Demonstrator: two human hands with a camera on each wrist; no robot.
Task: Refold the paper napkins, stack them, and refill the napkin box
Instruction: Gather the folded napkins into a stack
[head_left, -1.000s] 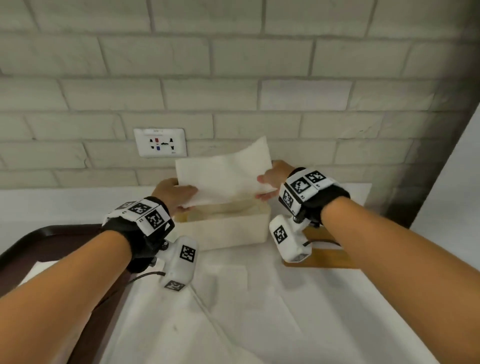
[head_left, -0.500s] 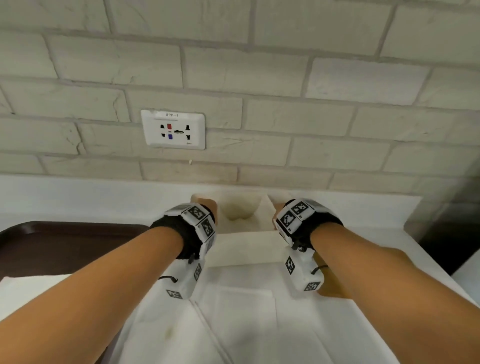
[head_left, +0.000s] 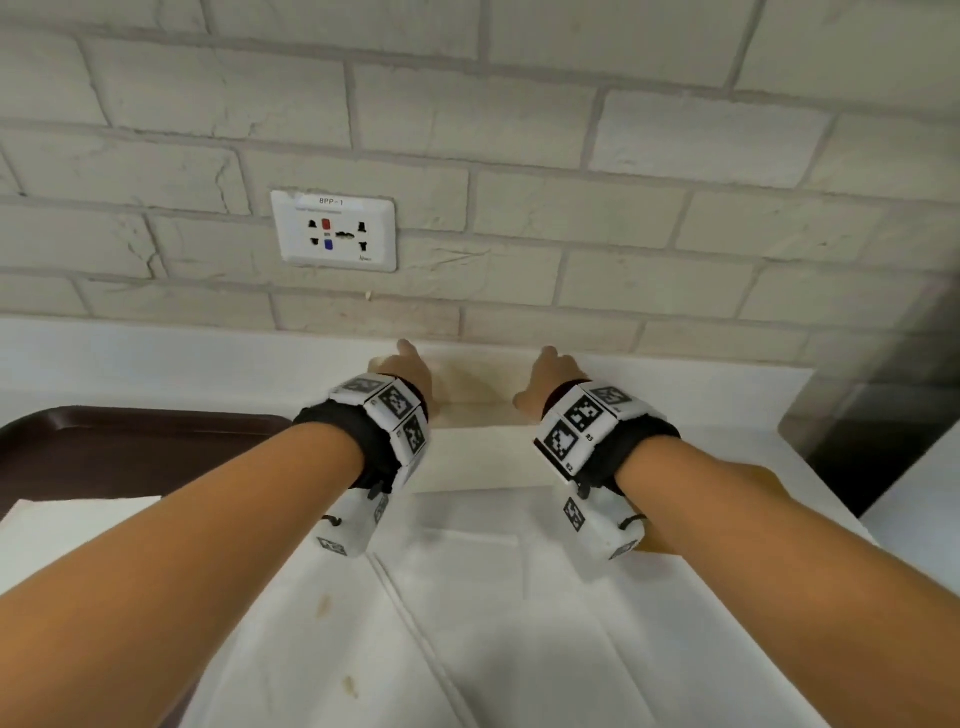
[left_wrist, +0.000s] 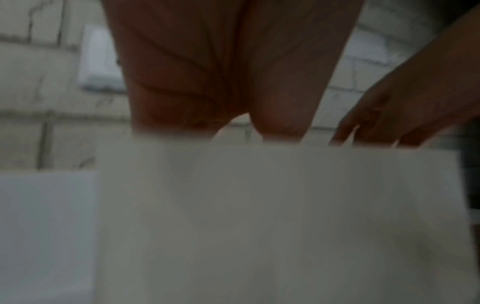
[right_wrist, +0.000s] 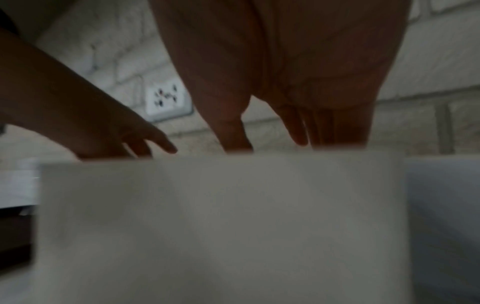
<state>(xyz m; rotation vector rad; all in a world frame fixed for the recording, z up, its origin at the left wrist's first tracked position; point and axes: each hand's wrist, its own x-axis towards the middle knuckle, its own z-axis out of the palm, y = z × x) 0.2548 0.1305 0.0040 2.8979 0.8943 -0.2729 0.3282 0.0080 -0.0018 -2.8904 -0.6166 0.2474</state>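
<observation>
The white napkin box (head_left: 478, 457) stands against the brick wall, and its blurred front wall fills the lower part of both wrist views (left_wrist: 259, 205) (right_wrist: 221, 205). My left hand (head_left: 410, 371) (left_wrist: 221, 82) reaches down into the box's left side with straight fingers. My right hand (head_left: 550, 376) (right_wrist: 298, 82) does the same on the right side. A cream napkin (head_left: 470, 387) lies inside the box between the hands. The box rim hides the fingertips. Each wrist view also shows the other hand (left_wrist: 402, 115) (right_wrist: 103, 127).
Unfolded white napkins (head_left: 493, 623) cover the table in front of the box. A dark brown tray (head_left: 130, 447) sits at the left with a napkin (head_left: 62, 530) on it. A wall socket (head_left: 335, 231) is above. A dark gap (head_left: 857, 457) runs along the table's right edge.
A second ago both hands held a napkin upright above the box. They have since lowered it into the box and now reach inside.
</observation>
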